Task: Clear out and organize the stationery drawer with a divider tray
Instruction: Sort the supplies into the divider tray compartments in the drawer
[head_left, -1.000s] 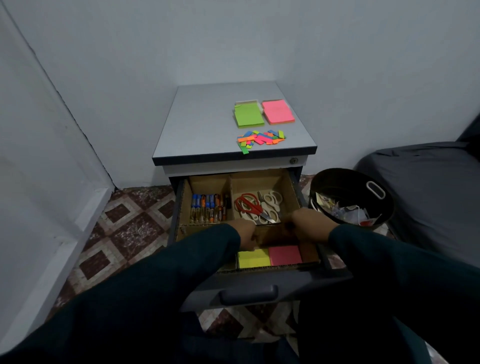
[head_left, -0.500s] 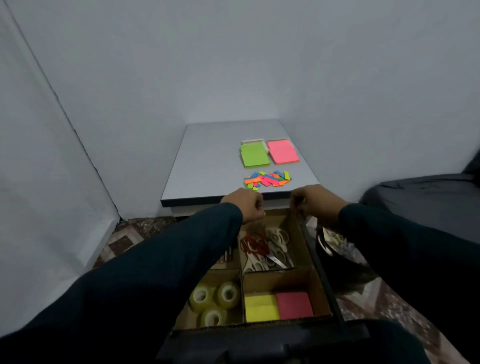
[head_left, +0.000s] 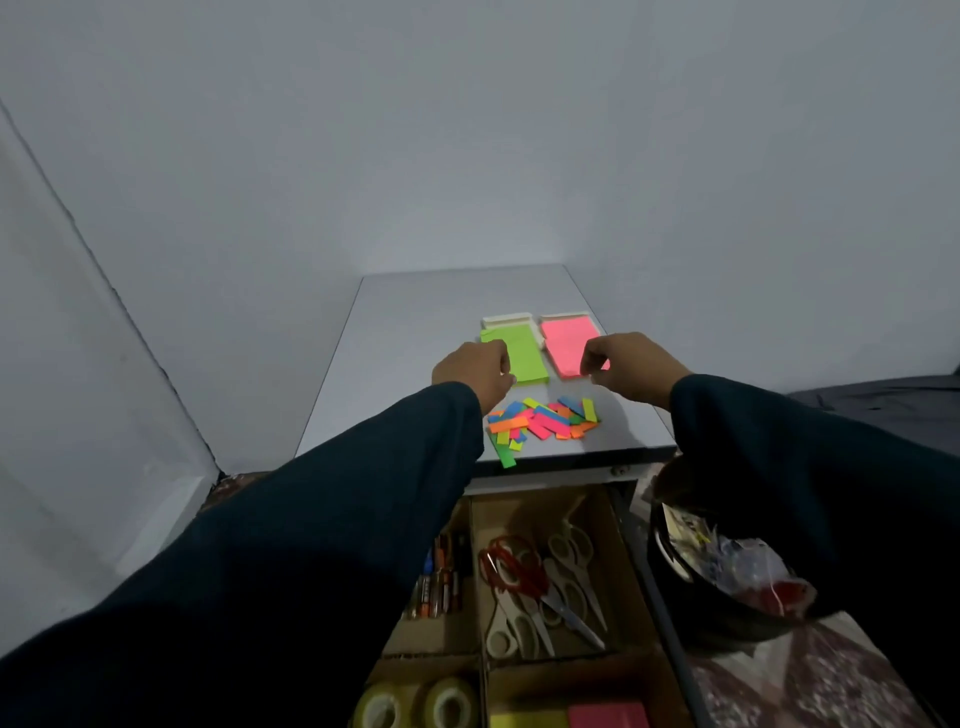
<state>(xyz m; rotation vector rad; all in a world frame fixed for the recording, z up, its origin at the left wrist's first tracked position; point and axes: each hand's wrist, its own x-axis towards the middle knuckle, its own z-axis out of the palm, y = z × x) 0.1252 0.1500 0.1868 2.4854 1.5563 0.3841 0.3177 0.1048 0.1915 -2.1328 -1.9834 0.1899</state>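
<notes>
Head view shows the left hand (head_left: 475, 370) and right hand (head_left: 626, 368) loosely curled, holding nothing, over the green pad (head_left: 516, 353) and pink pad (head_left: 567, 347) on the cabinet top (head_left: 415, 332), where a sleeve could sweep the loose sticky flags (head_left: 543, 422) off the front edge

open drawer (head_left: 631, 540) holds cardboard divider tray (head_left: 480, 582), compartments filled.

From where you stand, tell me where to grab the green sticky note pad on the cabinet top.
Pinch the green sticky note pad across its two long edges, coming from above at the near end. It lies flat on the cabinet top, so only its thin sides offer a hold. The left hand already hovers over its near left corner.
</notes>
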